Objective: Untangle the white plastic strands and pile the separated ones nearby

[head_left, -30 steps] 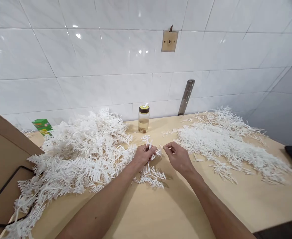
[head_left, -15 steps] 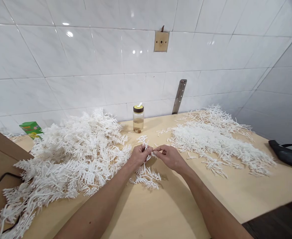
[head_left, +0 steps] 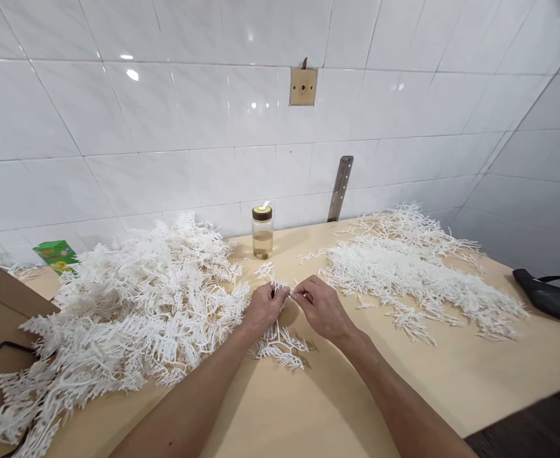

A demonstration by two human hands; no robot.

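Note:
Near the middle of the table, my left hand (head_left: 264, 308) is closed on a white branching sprig (head_left: 282, 346), whose ends stick out above and below the fingers. Close beside it on the right, my right hand (head_left: 321, 306) has its thumb and fingertips pinched together at the sprig's side; what they hold is too small to make out. A large heap of white branching pieces (head_left: 150, 299) lies to the left. Another, flatter pile of white pieces (head_left: 403, 273) spreads out to the right.
A lidded clear jar (head_left: 262, 235) with liquid stands behind the hands. At the left are a green box (head_left: 56, 254) and a brown carton (head_left: 3, 331). A black object (head_left: 549, 294) lies at the right edge. A metal bracket (head_left: 341, 189) leans against the tiled wall.
The view has shifted slightly. My right hand's fingers have curled more and sit a little apart from my left fingers, which still hold the sprig.

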